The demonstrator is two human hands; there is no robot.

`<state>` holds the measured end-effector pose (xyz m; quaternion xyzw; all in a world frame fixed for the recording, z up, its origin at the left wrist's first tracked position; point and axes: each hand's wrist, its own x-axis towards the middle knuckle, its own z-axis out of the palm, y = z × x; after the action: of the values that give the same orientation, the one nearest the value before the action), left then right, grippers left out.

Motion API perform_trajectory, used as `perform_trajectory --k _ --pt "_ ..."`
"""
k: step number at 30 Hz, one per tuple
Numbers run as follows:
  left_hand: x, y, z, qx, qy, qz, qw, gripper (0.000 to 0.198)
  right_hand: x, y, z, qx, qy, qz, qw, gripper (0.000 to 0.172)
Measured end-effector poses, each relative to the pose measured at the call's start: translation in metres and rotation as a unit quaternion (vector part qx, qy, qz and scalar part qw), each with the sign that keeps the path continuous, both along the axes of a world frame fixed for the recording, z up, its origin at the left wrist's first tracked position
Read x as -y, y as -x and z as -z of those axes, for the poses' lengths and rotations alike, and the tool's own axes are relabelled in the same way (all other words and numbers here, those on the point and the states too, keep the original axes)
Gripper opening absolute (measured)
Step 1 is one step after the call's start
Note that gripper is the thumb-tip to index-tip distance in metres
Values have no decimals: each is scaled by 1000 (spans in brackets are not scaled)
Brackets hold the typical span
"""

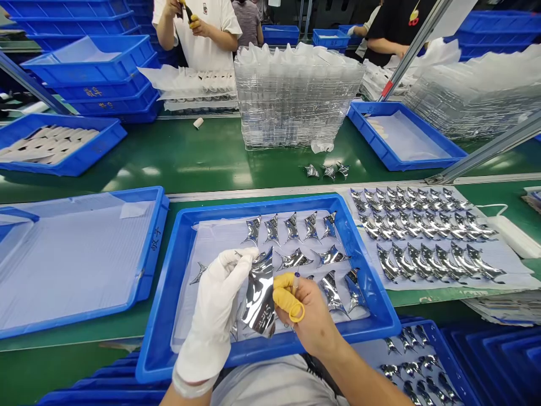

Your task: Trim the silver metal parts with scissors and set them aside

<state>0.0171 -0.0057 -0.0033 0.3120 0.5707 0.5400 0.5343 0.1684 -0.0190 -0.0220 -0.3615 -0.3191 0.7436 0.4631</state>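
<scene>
Green bench (190, 152) — blue tray (163, 299) on it, co-worker (211, 39) opposite. Gloved left hand (215, 316), right hand (315, 321) — both pinch one chrome piece (258, 293).

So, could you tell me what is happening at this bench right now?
A person holds one shiny metal piece between both hands over a blue tray: the white-gloved left hand grips it, and the right hand, with a yellow finger cot, pinches its right edge. More such pieces lie in the tray, and rows of them sit on a sheet to the right. Across the green belt, another person stands in a white shirt.
</scene>
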Motion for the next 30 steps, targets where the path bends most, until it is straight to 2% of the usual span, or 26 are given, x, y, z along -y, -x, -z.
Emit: perform_trajectory --k 5,8,11,15,17,20,24,30 --pt "5 0 2 -13 -33 47 998 46 -2 -6 -1 42 -26 56 997 31" --pt "8 -7 2 14 24 107 994 60 -5 -9 -6 112 -54 106 987 27" --pt "10 -17 3 24 50 157 986 80 -6 -9 -12 160 -52 118 979 24" --pt "15 -21 5 -48 60 151 986 65 -8 -9 -16 178 -52 106 977 22" --pt "17 -21 4 -56 61 149 985 60 -9 -9 -16 171 -52 104 978 24" --pt "21 -21 -1 -11 59 167 984 61 -9 -8 -12 152 -49 122 980 31" --pt "23 -22 -6 61 66 140 986 63 -8 -6 -6 116 -29 152 981 39" --pt "19 -24 -8 149 53 115 981 64 -6 -6 -5 78 -4 152 985 28"
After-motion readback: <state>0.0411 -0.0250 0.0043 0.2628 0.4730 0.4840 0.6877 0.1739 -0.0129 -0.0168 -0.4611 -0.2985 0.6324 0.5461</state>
